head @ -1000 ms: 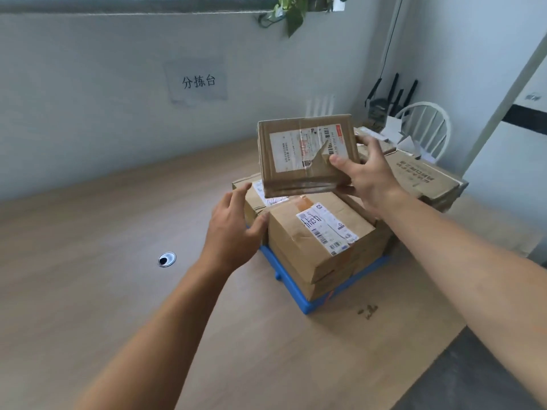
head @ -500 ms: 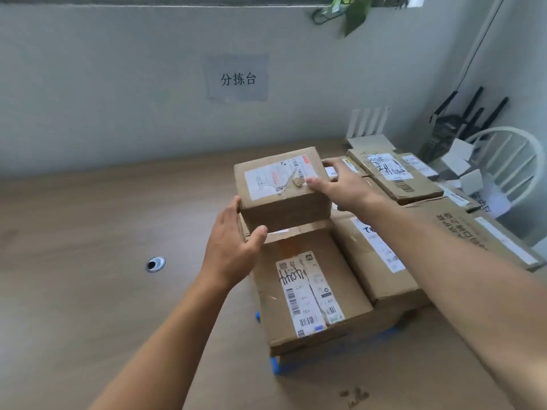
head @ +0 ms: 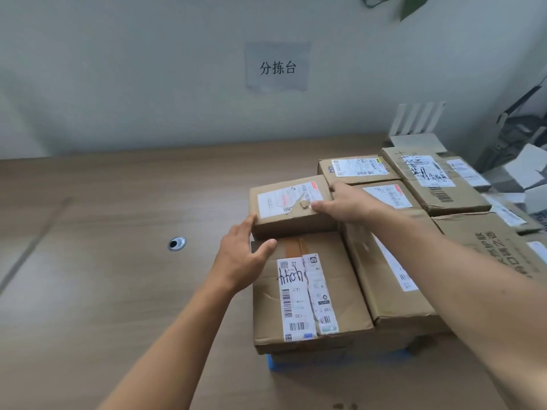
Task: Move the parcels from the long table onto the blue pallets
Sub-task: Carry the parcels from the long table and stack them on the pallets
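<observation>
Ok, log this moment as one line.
phase: placing | left hand: touches small parcel left edge | right hand: grips its right end | parcel: atop other parcels on blue pallet

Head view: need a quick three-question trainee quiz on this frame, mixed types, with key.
1. True or false: the pallet lies bare.
2. Whose thumb rests on top of the small parcel? A, left hand; B, right hand; C, neither.
3. Fill in: the pallet's visible edge is ___.
Key: 1 false, parcels are stacked on it; 2 B; 3 blue.
</observation>
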